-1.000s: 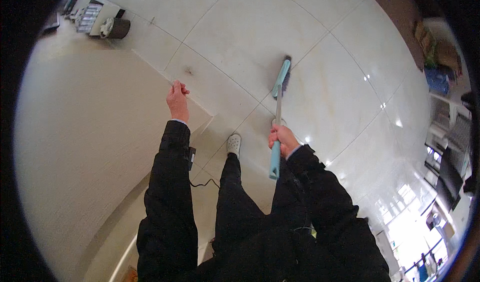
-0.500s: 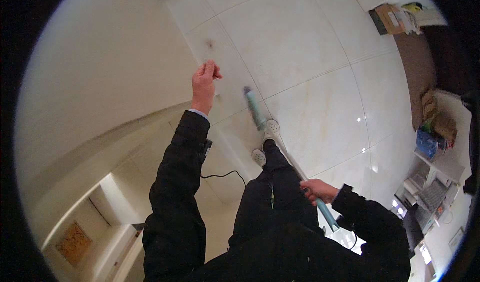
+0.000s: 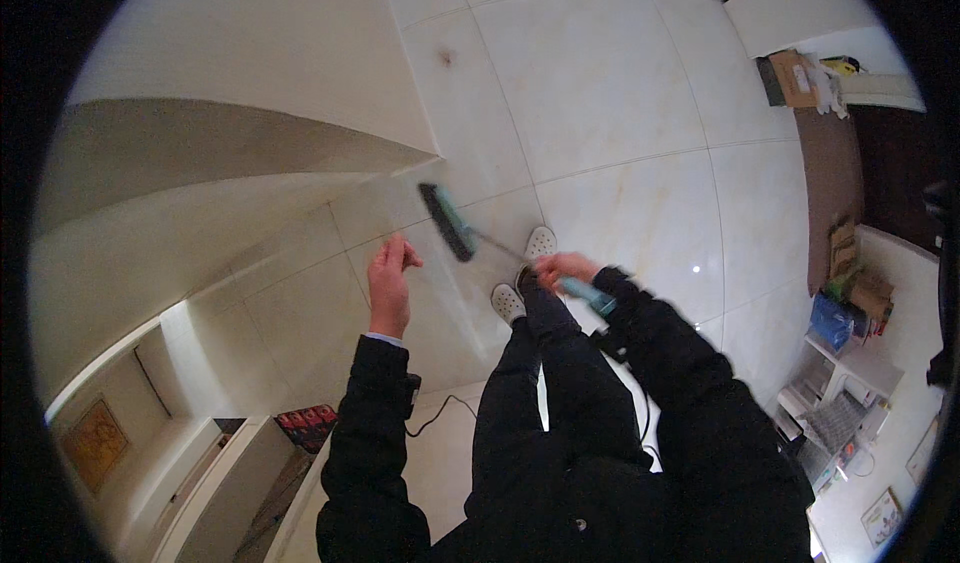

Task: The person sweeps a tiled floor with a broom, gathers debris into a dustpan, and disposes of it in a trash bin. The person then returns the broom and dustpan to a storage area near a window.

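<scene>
My right hand [image 3: 567, 271] grips the teal and metal handle [image 3: 590, 296] of a broom, held across in front of my legs. Its dark bristled head [image 3: 446, 225], slightly blurred, is over the tiles left of my feet; I cannot tell whether it touches them. My left hand [image 3: 393, 278] is out below the broom head with fingers closed together; anything between them is too small to make out. My white perforated shoes [image 3: 508, 301] stand on pale tiles [image 3: 610, 83]. A small brown smudge [image 3: 446, 58] marks the floor above.
A cream curved wall [image 3: 200, 123] borders the left, with a step or ledge [image 3: 160, 328] lower down. On the right are boxes [image 3: 790, 78], a brown mat [image 3: 828, 163], a blue bag [image 3: 830, 318] and shelving [image 3: 850, 383] with assorted items. A black cable [image 3: 450, 403] hangs by my left side.
The view has turned. My right hand with the broom has risen toward the middle, and the broom head has swung leftward and tilted. My left hand sits lower in the picture, fingers still closed.
</scene>
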Available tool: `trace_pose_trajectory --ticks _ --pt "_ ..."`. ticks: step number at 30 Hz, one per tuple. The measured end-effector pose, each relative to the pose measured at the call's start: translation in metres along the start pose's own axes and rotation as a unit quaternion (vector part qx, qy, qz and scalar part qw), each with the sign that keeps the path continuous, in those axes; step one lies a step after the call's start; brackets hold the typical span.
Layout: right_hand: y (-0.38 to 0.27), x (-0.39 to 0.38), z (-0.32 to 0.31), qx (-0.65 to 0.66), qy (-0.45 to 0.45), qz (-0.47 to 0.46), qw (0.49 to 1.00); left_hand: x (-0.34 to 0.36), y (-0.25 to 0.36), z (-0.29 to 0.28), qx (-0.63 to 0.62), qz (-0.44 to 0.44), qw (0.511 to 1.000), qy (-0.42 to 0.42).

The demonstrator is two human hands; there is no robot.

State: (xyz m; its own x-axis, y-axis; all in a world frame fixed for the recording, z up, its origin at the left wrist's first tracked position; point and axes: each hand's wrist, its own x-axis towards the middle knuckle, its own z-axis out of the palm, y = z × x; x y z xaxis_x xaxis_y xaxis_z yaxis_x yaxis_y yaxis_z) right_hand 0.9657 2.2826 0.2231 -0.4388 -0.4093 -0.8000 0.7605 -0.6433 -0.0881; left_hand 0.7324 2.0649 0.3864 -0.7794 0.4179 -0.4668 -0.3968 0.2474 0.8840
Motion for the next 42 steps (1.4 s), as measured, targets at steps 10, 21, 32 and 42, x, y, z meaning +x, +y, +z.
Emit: trace_pose_trajectory --ticks 10,21,32,42 --pt "-0.121 -0.179 -0.008 -0.172 0.183 -0.021 0.968 -0.043 -0.018 0.017 -0.09 -0.034 0.995 0.028" --pt "-0.216 -0.192 -0.116 -0.354 0.098 0.206 0.907 0.012 -0.027 0.133 -0.123 -0.092 0.981 0.123" --pt "-0.519 -0.1 -0.158 -0.743 -0.032 0.106 0.661 0.068 0.018 0.273 -0.201 -0.104 0.933 0.278" --pt "-0.596 -0.159 -0.06 -0.619 0.065 0.096 0.777 0.078 0.026 0.292 -0.224 -0.081 0.923 0.304"
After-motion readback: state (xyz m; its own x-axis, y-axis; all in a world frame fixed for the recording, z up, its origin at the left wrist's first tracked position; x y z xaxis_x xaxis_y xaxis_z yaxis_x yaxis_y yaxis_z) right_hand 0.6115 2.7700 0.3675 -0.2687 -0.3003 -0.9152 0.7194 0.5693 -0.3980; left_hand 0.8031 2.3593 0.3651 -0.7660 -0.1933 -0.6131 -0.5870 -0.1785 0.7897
